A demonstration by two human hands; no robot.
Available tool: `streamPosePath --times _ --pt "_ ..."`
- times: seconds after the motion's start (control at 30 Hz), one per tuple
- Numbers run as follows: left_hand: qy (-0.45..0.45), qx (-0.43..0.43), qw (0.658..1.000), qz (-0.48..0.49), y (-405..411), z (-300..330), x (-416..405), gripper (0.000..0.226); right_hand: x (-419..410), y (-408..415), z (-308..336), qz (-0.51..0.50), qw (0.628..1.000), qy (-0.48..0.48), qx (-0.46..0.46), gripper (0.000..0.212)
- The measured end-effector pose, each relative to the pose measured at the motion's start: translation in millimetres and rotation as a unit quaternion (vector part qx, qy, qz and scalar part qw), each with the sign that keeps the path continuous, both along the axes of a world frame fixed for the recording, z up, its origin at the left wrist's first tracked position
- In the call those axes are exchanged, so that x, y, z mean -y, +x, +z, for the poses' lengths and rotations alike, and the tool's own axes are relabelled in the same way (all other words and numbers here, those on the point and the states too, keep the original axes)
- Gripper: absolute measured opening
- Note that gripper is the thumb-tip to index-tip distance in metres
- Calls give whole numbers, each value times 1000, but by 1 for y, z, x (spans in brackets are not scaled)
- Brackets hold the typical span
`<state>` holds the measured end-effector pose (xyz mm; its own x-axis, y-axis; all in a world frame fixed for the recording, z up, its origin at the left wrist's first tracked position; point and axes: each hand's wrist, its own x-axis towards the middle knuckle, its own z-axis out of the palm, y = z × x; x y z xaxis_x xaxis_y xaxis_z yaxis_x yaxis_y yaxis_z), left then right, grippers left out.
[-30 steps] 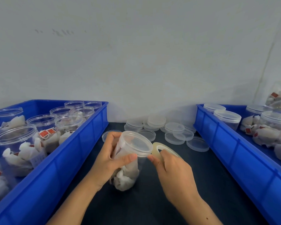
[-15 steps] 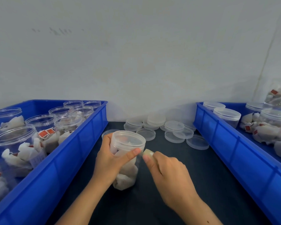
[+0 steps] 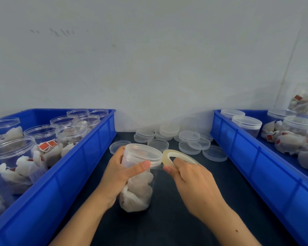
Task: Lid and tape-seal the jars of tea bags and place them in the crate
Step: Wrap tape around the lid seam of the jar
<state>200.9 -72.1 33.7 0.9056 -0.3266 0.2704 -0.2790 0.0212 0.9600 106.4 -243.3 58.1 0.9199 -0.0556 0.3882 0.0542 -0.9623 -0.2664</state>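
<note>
A clear jar filled with tea bags is held upright on the dark counter, near its middle. It is gripped by the left hand, whose fingers are curled round the upper part, with the thumb pressed on the edge of the lid. Much of the jar's left wall is hidden behind this hand.

A roll of clear tape is held by the right hand, just beside the lid on its right. The fingers are curled on the roll, and its lower half is covered by them. A thin strip of tape seems to be stretched from the roll to the jar under the lid, but it is transparent and hard to make out; where it ends on the jar cannot be told.

Loose lids are piled at the far edge of the counter, against the wall; their number is not clear because they overlap.

Along the left edge a blue crate with open jars of tea bags is seen, cut off by the frame. Along the right edge another blue crate holds lidded jars, some lying on their side; it is also cut off.
</note>
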Motion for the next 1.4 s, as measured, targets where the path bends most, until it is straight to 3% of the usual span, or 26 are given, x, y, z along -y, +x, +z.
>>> streamPosePath --times 0.37,0.47,0.6,0.77,0.9,1.07,1.2,1.4 --pt "-1 -11 1000 -8 -4 1 -2 110 -9 4 -9 -20 1000 19 -10 41" --pt "13 10 1000 -22 -7 3 -2 106 -9 4 -11 -25 999 26 -1 42" --pt "34 51 998 -30 -14 6 2 77 -7 3 -14 -41 997 64 8 43" --pt "106 105 985 83 -22 3 12 103 -12 1 -13 -49 996 72 18 45" --pt "122 128 970 165 -24 3 19 102 -12 1 -13 -50 997 60 13 43" --pt "75 141 976 150 -24 -1 21 90 -5 1 -12 -13 996 92 6 41" --pt "103 168 970 140 -21 2 16 89 -2 -1 -10 8 987 157 -31 47" --pt "126 164 972 114 -21 4 12 80 -4 -4 -12 31 973 225 -45 40"
